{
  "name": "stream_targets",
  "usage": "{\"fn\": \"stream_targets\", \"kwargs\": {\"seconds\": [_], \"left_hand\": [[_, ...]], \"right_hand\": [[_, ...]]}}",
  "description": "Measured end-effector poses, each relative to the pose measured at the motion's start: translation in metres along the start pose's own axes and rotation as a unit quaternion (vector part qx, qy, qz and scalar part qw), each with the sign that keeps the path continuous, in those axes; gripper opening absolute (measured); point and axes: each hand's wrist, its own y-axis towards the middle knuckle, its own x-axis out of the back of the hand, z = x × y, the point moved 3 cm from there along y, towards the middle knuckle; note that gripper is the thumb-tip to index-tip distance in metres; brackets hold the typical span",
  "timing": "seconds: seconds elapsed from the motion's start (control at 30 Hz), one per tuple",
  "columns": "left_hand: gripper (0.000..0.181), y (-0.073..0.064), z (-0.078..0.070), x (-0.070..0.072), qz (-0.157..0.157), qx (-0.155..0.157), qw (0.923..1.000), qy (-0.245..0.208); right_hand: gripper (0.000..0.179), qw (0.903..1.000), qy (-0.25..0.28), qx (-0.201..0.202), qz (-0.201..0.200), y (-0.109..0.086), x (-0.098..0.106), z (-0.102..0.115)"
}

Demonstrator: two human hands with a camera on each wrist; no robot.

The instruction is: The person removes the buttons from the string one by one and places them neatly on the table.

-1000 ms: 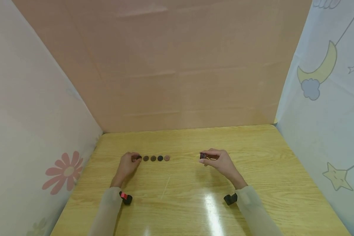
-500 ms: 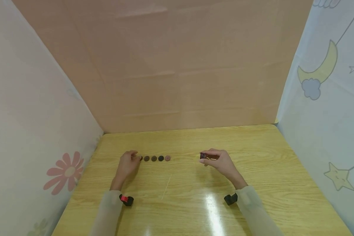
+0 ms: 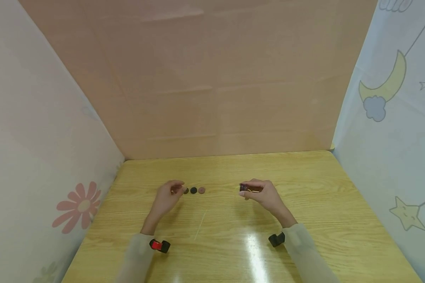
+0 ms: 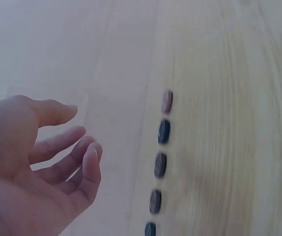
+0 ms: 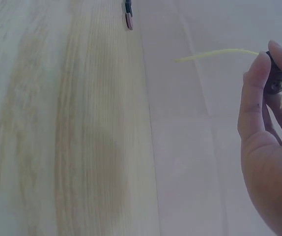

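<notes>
My right hand (image 3: 268, 195) pinches a short stack of dark round discs (image 3: 243, 187) between thumb and fingers, above the table. A yellow string (image 5: 219, 52) runs through the stack, its end sticking out stiffly in the right wrist view. One disc face shows a central hole. My left hand (image 4: 47, 162) has its fingers loosely bent, thumb apart, with nothing between them. It hovers over the left part of a row of flat round discs. The row holds a pink disc (image 4: 167, 102), a black disc (image 4: 164, 131) and several brown or dark ones. In the head view this hand hides the leftmost discs.
The wood-grain table (image 3: 226, 228) has a thin pale scratch-like line (image 3: 200, 225) in front of the row. A plain brownish sheet (image 3: 212, 98) closes off the back. Patterned white walls (image 3: 379, 157) stand at both sides. Black wrist cameras (image 3: 277, 239) sit at the cuffs.
My left hand has moved right along the row, from the leftmost disc to over the discs beside it, covering more of them. My right hand keeps its place and its pinch.
</notes>
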Motion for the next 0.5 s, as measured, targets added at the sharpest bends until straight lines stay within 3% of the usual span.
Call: {"fn": "stream_targets", "kwargs": {"seconds": [0.23,0.4,0.5], "left_hand": [[0.023,-0.001,-0.026,-0.015,0.040,-0.008,0.9968,-0.069],[0.018,0.000,-0.038,-0.033,0.084,0.008,0.9872,-0.136],[0.021,0.002,-0.046,-0.046,0.095,0.006,0.9837,-0.152]], "right_hand": [[0.041,1.0000,0.001,0.002,0.004,0.000,0.000,0.001],[0.041,1.0000,0.007,0.002,0.002,0.001,0.000,0.003],[0.040,0.9999,0.004,0.010,0.004,0.001,-0.001,0.005]]}}
